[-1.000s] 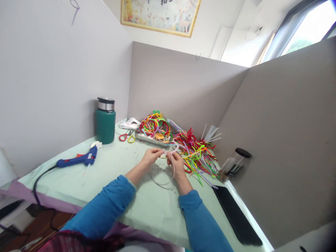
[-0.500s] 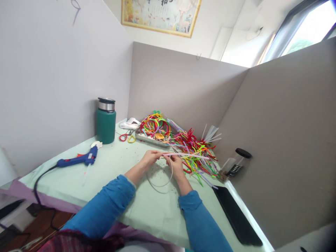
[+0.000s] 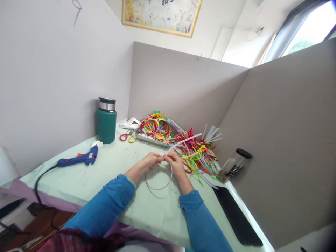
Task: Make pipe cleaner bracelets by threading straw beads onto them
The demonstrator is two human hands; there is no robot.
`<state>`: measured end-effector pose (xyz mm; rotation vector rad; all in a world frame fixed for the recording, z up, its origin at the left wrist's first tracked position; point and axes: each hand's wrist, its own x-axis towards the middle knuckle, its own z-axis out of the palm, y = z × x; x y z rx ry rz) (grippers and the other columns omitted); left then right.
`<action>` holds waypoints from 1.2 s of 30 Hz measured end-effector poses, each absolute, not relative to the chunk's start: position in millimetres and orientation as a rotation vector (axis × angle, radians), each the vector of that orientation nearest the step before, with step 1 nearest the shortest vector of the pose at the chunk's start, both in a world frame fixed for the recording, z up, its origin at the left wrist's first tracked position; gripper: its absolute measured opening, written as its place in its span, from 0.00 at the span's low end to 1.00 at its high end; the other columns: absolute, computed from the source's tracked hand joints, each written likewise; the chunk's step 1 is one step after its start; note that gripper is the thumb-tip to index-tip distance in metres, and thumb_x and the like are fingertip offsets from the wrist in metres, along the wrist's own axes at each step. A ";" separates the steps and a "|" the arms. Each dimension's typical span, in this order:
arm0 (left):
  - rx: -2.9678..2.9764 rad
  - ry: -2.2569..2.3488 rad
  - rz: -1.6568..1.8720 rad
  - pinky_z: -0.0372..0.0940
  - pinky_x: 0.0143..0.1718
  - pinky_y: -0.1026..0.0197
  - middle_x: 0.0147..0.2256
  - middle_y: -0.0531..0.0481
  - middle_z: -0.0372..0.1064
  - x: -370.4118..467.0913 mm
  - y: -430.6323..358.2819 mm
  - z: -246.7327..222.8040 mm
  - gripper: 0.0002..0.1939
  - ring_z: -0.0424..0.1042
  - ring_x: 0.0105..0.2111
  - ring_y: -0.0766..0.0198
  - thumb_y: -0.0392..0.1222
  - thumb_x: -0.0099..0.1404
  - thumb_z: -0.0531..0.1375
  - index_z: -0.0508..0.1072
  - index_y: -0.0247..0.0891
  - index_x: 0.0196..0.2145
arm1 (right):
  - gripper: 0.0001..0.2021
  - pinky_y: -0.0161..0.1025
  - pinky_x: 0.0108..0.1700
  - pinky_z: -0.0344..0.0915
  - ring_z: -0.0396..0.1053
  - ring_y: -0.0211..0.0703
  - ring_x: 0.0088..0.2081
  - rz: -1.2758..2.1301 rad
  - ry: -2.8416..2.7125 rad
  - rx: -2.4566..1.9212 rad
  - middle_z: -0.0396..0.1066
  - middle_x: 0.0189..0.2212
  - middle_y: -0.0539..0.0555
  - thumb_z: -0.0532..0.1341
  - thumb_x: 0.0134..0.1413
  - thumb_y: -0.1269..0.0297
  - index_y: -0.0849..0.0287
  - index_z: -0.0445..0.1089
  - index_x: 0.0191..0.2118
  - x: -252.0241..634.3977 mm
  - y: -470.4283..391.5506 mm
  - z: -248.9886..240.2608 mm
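My left hand [image 3: 151, 160] and my right hand [image 3: 175, 163] meet over the middle of the table, fingertips pinched close together. A pale pink pipe cleaner [image 3: 186, 140] runs from between them and slants up to the right. Below the hands hangs a thin whitish hoop [image 3: 160, 189], its ends running into both hands. Exactly where pipe cleaner and hoop cross is hidden by my fingers. Beyond my right hand spreads a heap of coloured pipe cleaners [image 3: 195, 150].
A tray [image 3: 154, 141] holds coloured rings and scraps at the back. To the left stand a green bottle [image 3: 106, 126] and a blue glue gun [image 3: 78, 160] with its cord. A black flat object [image 3: 236, 215] lies at the right edge, near a clear jar [image 3: 237, 162].
The pink pipe cleaner's free end has swung upward, from nearly level to a steep slant. Both hands have drawn closer together at the fingertips. The hoop still hangs below.
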<state>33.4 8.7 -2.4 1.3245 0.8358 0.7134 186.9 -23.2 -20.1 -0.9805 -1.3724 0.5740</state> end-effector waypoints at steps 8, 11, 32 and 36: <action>1.322 0.816 0.652 0.33 0.18 0.64 0.17 0.61 0.50 31.5 14.2 -5.9 0.22 0.42 0.14 0.77 0.54 0.44 0.69 0.69 0.35 0.26 | 0.13 0.35 0.27 0.56 0.60 0.37 0.23 0.985 -1.319 -1.045 0.68 0.22 0.48 0.71 0.39 0.56 0.56 0.76 0.33 194.6 -26.8 -22.2; 1.309 0.807 0.602 0.32 0.18 0.64 0.17 0.61 0.51 29.8 17.0 -7.2 0.21 0.42 0.14 0.77 0.53 0.45 0.69 0.69 0.34 0.28 | 0.16 0.35 0.29 0.59 0.63 0.38 0.25 1.077 -1.319 -1.030 0.72 0.26 0.50 0.70 0.41 0.56 0.56 0.78 0.37 201.3 -25.3 -25.9; 1.396 0.835 0.686 0.34 0.18 0.63 0.19 0.58 0.55 33.3 11.5 -4.7 0.23 0.44 0.15 0.77 0.57 0.45 0.68 0.72 0.33 0.26 | 0.08 0.33 0.25 0.56 0.60 0.36 0.22 0.886 -1.328 -1.031 0.68 0.20 0.48 0.67 0.42 0.61 0.59 0.75 0.29 195.0 -23.7 -23.1; 1.422 0.819 0.719 0.36 0.19 0.62 0.19 0.57 0.57 33.4 12.1 -6.1 0.22 0.45 0.15 0.76 0.56 0.46 0.68 0.74 0.32 0.27 | 0.08 0.33 0.24 0.55 0.60 0.35 0.21 0.888 -1.344 -1.022 0.66 0.19 0.47 0.65 0.44 0.61 0.59 0.74 0.30 194.8 -24.2 -22.5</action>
